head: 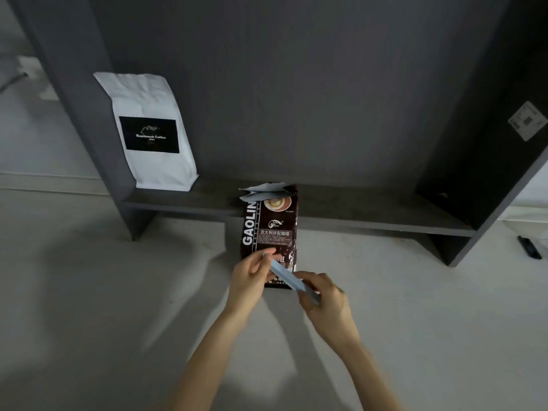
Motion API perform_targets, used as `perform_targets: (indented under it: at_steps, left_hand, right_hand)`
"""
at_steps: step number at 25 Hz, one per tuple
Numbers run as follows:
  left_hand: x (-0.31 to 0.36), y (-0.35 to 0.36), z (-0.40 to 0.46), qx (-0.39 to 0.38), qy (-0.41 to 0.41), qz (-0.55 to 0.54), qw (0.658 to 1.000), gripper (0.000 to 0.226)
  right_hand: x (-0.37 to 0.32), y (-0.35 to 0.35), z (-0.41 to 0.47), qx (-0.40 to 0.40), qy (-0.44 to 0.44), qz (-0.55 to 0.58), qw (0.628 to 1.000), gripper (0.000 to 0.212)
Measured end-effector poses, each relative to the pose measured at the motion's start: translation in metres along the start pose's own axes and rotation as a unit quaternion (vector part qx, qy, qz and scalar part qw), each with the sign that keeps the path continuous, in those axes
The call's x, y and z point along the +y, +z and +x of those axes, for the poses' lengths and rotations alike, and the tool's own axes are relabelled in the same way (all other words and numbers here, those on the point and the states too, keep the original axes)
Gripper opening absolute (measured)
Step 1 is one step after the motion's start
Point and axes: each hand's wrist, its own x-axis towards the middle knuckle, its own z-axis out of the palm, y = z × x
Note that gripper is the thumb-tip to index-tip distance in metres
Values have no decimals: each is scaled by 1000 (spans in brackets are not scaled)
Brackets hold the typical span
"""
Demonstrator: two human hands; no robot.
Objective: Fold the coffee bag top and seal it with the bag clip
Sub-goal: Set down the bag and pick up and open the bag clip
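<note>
A dark brown coffee bag (pixel 271 229) stands upright on the pale table, against the front edge of a low grey shelf. Its top (pixel 262 192) is open, with the silver inner lining showing and the flaps spread. In front of the bag's lower part, both hands hold a long pale blue bag clip (pixel 286 275) slanted from upper left to lower right. My left hand (pixel 252 275) pinches the clip's upper end. My right hand (pixel 321 298) grips its lower end. The clip touches nothing but my fingers.
A white coffee bag (pixel 151 129) with a black label stands on the grey shelf (pixel 355 215) at the left, by the shelf's side panel. A small black object (pixel 530 247) lies on the table at the far right. The pale table (pixel 118 292) spreads around my arms.
</note>
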Motion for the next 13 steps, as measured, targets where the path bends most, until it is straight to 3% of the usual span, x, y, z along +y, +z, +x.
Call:
perform_targets:
  at_steps: [13]
  left_hand:
    - [9, -31, 10, -18, -61, -91, 994, 25]
  right_hand:
    - [-4, 20, 12, 16, -77, -6, 997, 29]
